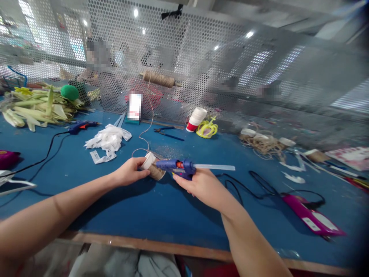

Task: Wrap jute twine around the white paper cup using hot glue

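My left hand (133, 171) is closed around a paper cup (149, 161) tilted on its side; brown twine is wound round part of it. In my right hand (201, 184) is a blue hot glue gun (175, 167), its nozzle against or very close to the wrapped side of the cup. A clear glue stick (215, 167) juts from the gun's back end. From a twine spool (158, 79) on the perforated screen, a strand runs down to the cup.
Pliers (170, 133), stacked paper cups (196, 118) and a yellow crown-shaped piece (206, 129) lie behind my hands. Left are white strips (108, 140), another glue gun (82, 127) and corn husks (43, 105). A magenta device (311, 213) and twine-wrapped pieces (263, 142) sit at right.
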`<move>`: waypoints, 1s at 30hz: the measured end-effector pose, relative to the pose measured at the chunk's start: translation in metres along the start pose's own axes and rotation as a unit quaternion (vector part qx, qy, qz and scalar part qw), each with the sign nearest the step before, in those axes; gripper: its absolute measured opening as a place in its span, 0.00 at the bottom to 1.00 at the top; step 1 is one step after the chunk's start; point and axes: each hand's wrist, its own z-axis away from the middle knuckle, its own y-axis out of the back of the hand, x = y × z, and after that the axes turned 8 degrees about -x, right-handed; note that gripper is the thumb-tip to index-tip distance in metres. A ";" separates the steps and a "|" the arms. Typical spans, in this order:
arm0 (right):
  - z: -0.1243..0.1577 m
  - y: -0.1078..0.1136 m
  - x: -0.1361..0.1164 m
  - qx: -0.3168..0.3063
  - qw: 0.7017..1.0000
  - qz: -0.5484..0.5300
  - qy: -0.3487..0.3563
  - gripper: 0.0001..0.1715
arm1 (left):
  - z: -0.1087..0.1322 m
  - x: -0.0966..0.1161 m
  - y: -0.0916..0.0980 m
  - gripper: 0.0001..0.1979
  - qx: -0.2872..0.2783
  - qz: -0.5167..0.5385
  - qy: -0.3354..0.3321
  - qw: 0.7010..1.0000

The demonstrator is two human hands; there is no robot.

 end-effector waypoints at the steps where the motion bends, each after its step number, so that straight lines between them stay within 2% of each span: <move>1: 0.000 0.000 0.000 -0.001 1.000 0.001 0.001 0.09 | 0.000 0.000 0.000 0.11 0.003 -0.004 0.004 1.000; 12: 0.000 0.000 -0.001 -0.003 1.000 0.028 0.006 0.13 | 0.000 0.000 0.000 0.11 -0.002 -0.003 0.001 1.000; 17: -0.001 0.000 0.002 0.015 0.999 0.028 -0.012 0.13 | 0.001 0.001 0.000 0.13 -0.001 0.028 -0.025 0.999; 22: 0.001 0.000 0.002 0.006 1.000 0.010 0.002 0.10 | 0.001 -0.001 -0.001 0.17 -0.006 0.038 -0.034 0.999; 30: 0.000 0.000 0.002 0.012 1.000 0.019 -0.009 0.12 | 0.001 -0.001 0.000 0.16 -0.006 0.026 -0.032 0.999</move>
